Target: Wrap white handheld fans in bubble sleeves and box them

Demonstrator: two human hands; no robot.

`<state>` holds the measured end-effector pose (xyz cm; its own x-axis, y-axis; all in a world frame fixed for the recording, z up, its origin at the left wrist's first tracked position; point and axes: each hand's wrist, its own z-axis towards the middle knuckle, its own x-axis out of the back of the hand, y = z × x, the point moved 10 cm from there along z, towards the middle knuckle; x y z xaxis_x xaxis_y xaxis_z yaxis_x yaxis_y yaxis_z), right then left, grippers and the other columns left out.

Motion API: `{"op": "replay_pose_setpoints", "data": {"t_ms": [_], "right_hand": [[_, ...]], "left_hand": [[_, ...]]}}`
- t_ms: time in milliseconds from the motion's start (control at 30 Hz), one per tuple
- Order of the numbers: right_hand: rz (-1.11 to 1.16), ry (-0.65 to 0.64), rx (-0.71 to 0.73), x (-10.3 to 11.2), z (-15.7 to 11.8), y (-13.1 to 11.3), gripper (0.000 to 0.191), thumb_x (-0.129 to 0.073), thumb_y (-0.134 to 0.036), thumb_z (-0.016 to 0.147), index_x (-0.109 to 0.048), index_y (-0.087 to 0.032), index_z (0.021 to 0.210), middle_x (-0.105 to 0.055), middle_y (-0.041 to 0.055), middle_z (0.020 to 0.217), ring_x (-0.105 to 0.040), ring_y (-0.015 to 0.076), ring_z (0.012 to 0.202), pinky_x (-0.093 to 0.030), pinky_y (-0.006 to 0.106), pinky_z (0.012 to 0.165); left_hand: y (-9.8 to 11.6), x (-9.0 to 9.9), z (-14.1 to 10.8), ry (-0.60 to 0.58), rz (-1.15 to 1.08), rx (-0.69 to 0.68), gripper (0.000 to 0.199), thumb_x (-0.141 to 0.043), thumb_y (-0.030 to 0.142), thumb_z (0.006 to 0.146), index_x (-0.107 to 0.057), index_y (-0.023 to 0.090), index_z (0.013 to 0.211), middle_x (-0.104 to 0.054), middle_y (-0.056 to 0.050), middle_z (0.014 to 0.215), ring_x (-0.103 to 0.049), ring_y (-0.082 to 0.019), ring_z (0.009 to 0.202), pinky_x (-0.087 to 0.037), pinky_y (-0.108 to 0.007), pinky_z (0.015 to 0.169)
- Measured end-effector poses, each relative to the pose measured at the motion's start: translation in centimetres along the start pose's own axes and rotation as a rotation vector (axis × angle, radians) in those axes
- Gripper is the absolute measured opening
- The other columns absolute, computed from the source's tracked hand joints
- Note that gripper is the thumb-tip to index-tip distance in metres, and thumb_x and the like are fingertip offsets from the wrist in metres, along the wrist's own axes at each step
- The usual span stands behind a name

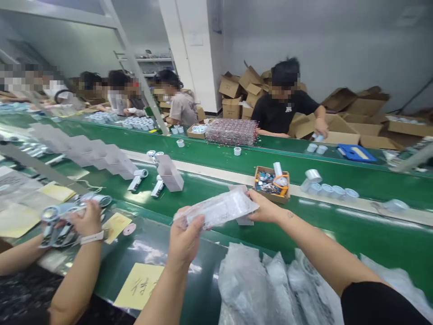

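Note:
A clear plastic bag (219,208) with a pale item inside is held up in front of me, slightly tilted. My left hand (186,234) is closed round its left end, thumb on top. At the bag's right end, my right hand (265,206) is closed on it, with its fingertips partly hidden. Behind the bag, part of a white box (245,220) shows above and below; whether my right hand touches it cannot be told. Several filled clear bags (243,280) lie below on the near work surface.
A green conveyor (209,167) crosses ahead, bearing white boxes (171,174), white handheld devices (137,180) and a carton of small parts (272,183). At left, a co-worker's hands (88,219) hold similar devices. A yellow note (138,286) lies nearby. Several people work across the line.

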<state>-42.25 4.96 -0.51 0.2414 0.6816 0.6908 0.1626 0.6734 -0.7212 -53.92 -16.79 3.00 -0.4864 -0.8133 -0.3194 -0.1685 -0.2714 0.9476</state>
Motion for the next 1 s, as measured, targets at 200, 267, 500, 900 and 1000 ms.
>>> {"op": "replay_pose_setpoints", "data": {"t_ms": [200, 267, 500, 900, 1000], "right_hand": [[-0.004, 0.103, -0.15, 2.8, -7.8, 4.7, 0.055, -0.075, -0.014, 0.055, -0.042, -0.022, 0.099, -0.053, 0.0014, 0.096, -0.054, 0.0205, 0.09, -0.043, 0.033, 0.078], [0.014, 0.128, -0.146, 2.6, -8.6, 5.2, 0.055, -0.073, -0.012, 0.056, -0.042, -0.022, 0.101, -0.052, 0.0015, 0.098, -0.054, 0.0202, 0.091, -0.044, 0.033, 0.08], [0.062, 0.159, -0.118, 3.1, -10.4, 6.8, 0.062, -0.071, -0.013, 0.06, -0.039, -0.022, 0.112, -0.053, 0.0086, 0.114, -0.055, 0.0243, 0.105, -0.044, 0.037, 0.087], [-0.019, 0.171, -0.394, 12.7, -14.6, 12.2, 0.067, -0.077, -0.016, 0.054, -0.038, -0.024, 0.108, -0.058, 0.0003, 0.088, -0.06, 0.0206, 0.079, -0.044, 0.027, 0.065], [-0.082, 0.192, -0.529, 16.0, -17.1, 15.6, 0.068, -0.074, -0.009, 0.054, -0.038, -0.022, 0.11, -0.057, 0.001, 0.085, -0.059, 0.0208, 0.077, -0.044, 0.029, 0.065]], "left_hand": [[-2.3, -12.0, -1.6, -0.252, 0.861, -0.337, 0.015, -0.056, 0.031, 0.081, -0.056, 0.019, 0.09, -0.062, -0.007, 0.095, -0.062, -0.022, 0.091, -0.051, -0.036, 0.08], [-2.6, -15.4, -2.1, -0.256, 1.162, -0.374, 0.014, -0.049, 0.026, 0.085, -0.055, 0.018, 0.094, -0.061, -0.009, 0.096, -0.062, -0.024, 0.09, -0.05, -0.037, 0.081], [-7.7, -26.1, -5.5, -0.62, 1.671, -0.285, 0.033, -0.054, 0.022, 0.085, -0.054, 0.016, 0.117, -0.055, -0.017, 0.122, -0.06, -0.027, 0.106, -0.048, -0.036, 0.084], [-7.5, -24.7, -12.7, -0.769, 1.274, -0.496, 0.023, -0.047, 0.029, 0.089, -0.067, 0.019, 0.097, -0.07, -0.011, 0.102, -0.06, -0.026, 0.106, -0.045, -0.04, 0.091], [-12.8, -21.8, -16.1, -0.814, 1.045, 0.092, 0.025, -0.047, 0.037, 0.086, -0.062, 0.019, 0.078, -0.066, -0.003, 0.067, -0.063, -0.017, 0.058, -0.047, -0.026, 0.055]]}}
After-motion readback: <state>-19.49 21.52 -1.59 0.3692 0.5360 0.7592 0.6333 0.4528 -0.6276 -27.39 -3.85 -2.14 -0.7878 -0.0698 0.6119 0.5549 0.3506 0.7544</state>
